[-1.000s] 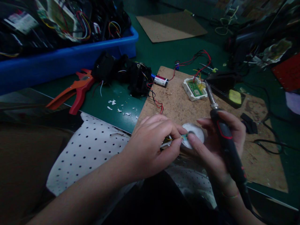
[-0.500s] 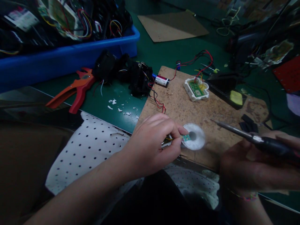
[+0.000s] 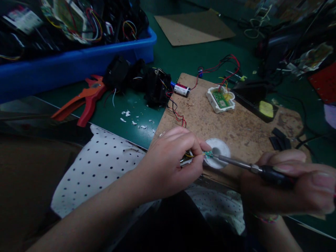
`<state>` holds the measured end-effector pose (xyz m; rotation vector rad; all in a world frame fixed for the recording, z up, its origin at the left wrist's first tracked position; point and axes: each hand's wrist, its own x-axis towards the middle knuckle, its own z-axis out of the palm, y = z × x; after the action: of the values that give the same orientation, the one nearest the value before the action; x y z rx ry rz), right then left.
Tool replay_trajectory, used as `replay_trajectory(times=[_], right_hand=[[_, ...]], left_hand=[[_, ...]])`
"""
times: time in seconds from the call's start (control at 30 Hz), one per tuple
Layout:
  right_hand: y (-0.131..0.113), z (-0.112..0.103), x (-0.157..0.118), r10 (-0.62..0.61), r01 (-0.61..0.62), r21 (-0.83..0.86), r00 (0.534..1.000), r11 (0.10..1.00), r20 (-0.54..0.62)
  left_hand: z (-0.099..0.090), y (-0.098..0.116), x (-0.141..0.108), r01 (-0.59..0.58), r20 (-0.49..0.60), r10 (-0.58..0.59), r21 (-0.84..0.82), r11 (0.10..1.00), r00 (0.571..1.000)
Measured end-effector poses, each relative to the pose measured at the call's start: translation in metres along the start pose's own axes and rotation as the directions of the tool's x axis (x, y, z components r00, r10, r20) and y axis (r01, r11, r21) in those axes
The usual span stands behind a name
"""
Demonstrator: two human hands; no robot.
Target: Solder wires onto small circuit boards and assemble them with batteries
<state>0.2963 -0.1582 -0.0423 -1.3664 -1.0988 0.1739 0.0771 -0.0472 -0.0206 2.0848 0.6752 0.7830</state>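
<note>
Between the thumb and fingers of my left hand (image 3: pixel 175 159) is a small green circuit board (image 3: pixel 208 154), held over a white round spool (image 3: pixel 219 143) on the brown board. A yellow wire and a pale part show under the palm, mostly hidden. My right hand (image 3: pixel 291 185) is closed around the dark handle of a soldering iron (image 3: pixel 236 162). Its metal tip points left and meets, or nearly meets, the small circuit board; exact contact is too small to tell. Beyond the spool, a white housing (image 3: pixel 219 108) with a green circuit board inside lies on the brown board.
Orange-red pliers (image 3: pixel 89 99), black housings (image 3: pixel 157 87) and a battery (image 3: pixel 181 90) with wires lie to the left. A blue bin (image 3: pixel 99 54) full of parts stands behind. A black stand with a yellow sponge (image 3: pixel 266 109) sits right, near black pieces (image 3: pixel 279 140).
My right hand has moved the soldering iron left and slightly down, bringing its tip to the small circuit board. My left hand has hardly moved.
</note>
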Motion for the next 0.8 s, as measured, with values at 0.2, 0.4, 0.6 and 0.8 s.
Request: replay_trajectory(times=[0.2,0.4,0.6,0.8], right_hand=[[-0.002,0.035,0.008,-0.152,0.154,0.002,0.978,0.988,-0.141],[-0.004,0.047,0.009,-0.264,0.270,-0.026,0.911,0.963,-0.317],[-0.004,0.045,0.009,-0.246,0.237,-0.064,0.926,0.969,-0.287],[-0.004,0.049,0.010,-0.275,0.249,-0.119,0.903,0.961,-0.330]], left_hand=[[0.000,0.001,-0.001,0.005,0.003,-0.005,0.010,1.000,1.000],[0.001,0.000,-0.001,0.012,0.012,-0.012,-0.009,1.000,1.000],[0.001,-0.001,-0.001,0.004,0.005,-0.004,-0.007,1.000,1.000],[0.000,0.000,0.000,-0.001,0.010,0.001,-0.003,1.000,1.000]])
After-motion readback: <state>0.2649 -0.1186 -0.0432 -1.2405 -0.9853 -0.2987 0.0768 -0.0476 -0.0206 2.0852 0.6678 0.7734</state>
